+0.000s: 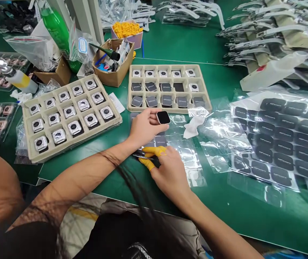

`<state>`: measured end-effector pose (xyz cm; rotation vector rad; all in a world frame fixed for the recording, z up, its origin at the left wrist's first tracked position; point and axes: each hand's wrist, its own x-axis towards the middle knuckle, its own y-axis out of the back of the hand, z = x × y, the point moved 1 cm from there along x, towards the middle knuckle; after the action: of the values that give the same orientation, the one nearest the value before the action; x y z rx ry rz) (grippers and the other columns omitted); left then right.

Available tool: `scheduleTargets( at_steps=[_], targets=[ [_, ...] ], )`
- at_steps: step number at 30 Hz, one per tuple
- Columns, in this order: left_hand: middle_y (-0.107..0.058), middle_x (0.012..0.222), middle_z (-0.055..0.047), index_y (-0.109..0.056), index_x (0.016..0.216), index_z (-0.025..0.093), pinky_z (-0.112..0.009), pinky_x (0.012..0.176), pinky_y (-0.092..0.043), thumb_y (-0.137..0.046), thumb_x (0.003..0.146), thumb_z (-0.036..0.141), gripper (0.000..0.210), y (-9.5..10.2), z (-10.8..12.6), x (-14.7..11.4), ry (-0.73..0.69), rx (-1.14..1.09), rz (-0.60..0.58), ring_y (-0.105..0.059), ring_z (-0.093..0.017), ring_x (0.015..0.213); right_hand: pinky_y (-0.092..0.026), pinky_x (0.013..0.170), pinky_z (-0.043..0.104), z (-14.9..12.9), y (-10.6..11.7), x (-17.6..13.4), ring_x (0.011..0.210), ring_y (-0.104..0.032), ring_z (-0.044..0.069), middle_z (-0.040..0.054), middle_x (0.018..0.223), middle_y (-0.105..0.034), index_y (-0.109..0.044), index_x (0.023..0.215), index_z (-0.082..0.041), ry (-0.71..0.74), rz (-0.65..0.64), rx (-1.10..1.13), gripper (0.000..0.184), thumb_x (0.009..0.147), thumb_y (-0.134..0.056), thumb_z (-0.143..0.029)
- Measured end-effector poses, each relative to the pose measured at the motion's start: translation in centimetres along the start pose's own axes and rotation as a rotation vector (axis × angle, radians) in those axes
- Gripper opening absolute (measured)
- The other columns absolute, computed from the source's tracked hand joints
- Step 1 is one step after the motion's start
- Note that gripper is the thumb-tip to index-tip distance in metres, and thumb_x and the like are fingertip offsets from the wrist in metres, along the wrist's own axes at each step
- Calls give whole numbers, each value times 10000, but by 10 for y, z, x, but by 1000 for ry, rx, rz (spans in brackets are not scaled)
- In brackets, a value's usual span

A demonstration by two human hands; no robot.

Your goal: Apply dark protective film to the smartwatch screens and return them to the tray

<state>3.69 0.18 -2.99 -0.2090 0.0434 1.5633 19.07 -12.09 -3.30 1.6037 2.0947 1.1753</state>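
In the head view, a square watch is held by the left hand, dark screen up; it is pinched between the thumb, laid along its lower edge, and the fingers at its left side. Clock directions are taken from this watch.

At 6 o'clock, a dark slim object is gripped by the right hand, whose thumb and fingers are closed around it; its kind cannot be told. Yellow finger covers are worn on that hand. Clear film with dark labels is spread under and beside both hands.

At 9 o'clock, 15 watch bodies are held in an angled tray, backs up, in 3 rows of 5. At 12 o'clock, another tray is set; 5 watch bodies are lined up in its far row and 1 at the right of its middle row, while dark covers are seen in the near row.

Close by at 3 o'clock, crumpled white paper is seen; farther out, a label sheet is laid. At 2 o'clock, pale straps are stacked. At 10 o'clock, a green bottle is stood.
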Motion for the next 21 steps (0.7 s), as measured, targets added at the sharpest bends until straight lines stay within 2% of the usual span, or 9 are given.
scheduleTargets(
  at_steps=[3,6,9,11,12,15,16,18,21],
  targets=[
    [-949,1082,-80,-873,1282,194,-379,952,-692,-1096,788,-65,601,0,-1,1,7,-30,-8,-898,-218,953,-692,832,611,2,-2,3,956,-818,412,86,1010,-929,-954,1163,-395,-83,117,53,156,1123,-841,-295],
    [-937,1056,-74,-878,1292,188,-382,948,-691,-1101,794,-49,595,0,2,0,27,-40,-7,-891,-221,949,-703,811,643,-7,2,3,849,-848,388,46,944,-923,-972,1158,-469,3,177,137,245,1128,-829,-272],
    [-934,1044,-81,-879,1312,172,-382,936,-702,-1099,799,-31,595,1,4,-1,35,-44,-7,-889,-226,945,-721,846,700,-25,28,0,950,-919,416,2,1033,-975,-966,1190,-573,171,214,179,457,1054,-843,-154],
    [-943,1047,-78,-885,1294,181,-375,926,-715,-1101,794,-14,578,2,5,-2,28,-40,-12,-899,-228,938,-742,902,759,-33,55,4,1071,-933,450,-5,1119,-989,-958,1229,-638,180,174,254,498,1052,-873,-180],
    [-947,1043,-72,-892,1281,189,-370,923,-721,-1102,789,-6,569,3,5,-3,19,-28,-23,-907,-230,934,-749,899,765,-32,69,9,1055,-923,451,6,1103,-979,-961,1228,-652,150,134,323,448,1076,-889,-236],
    [-959,1032,-51,-931,1293,212,-366,943,-750,-1114,785,30,570,4,6,-7,-27,25,-85,-937,-241,943,-727,740,645,-5,95,41,775,-811,364,36,860,-854,-980,1040,-574,3,97,599,104,1119,-972,-507],
    [-966,1038,-51,-946,1312,219,-375,965,-765,-1123,788,48,578,4,6,-8,-42,43,-109,-950,-250,957,-719,739,596,10,98,54,794,-807,343,45,862,-839,-961,949,-506,-78,151,630,168,1077,-1030,-591],
    [-987,1075,-60,-966,1344,231,-406,1018,-797,-1143,795,89,595,4,8,-12,-58,73,-146,-978,-276,999,-721,781,531,43,94,76,859,-799,307,55,947,-840,-921,926,-398,-249,260,676,416,917,-1135,-755],
    [-1011,1119,-72,-984,1345,243,-436,1054,-827,-1133,803,111,578,5,11,-14,-62,131,-189,-1005,-306,1032,-707,769,458,74,81,89,877,-769,268,50,1002,-819,-863,963,-331,-389,254,742,628,801,-1165,-857]
  ],
)
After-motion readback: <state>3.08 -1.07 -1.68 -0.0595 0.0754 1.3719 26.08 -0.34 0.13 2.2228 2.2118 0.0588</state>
